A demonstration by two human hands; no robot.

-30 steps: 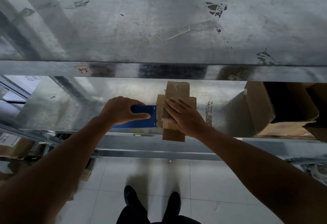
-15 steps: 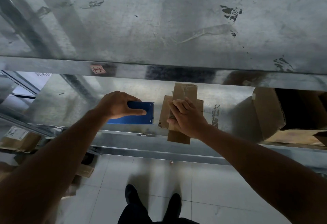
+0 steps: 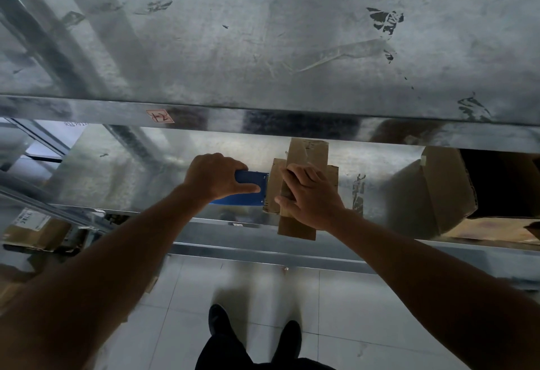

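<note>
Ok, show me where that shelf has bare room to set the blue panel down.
Widest bare metal: the shelf left of the left hand and its blue panel. A narrower gap lies between the cardboard pieces and the open carton. Crowded by the right hand.

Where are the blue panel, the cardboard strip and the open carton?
blue panel (image 3: 253,178), head view, bare top face near its right edge.
cardboard strip (image 3: 306,153), head view, its far end.
open carton (image 3: 444,188), head view, its left outer wall.

Metal shelf: blue plate, cardboard pieces, open carton.
</note>
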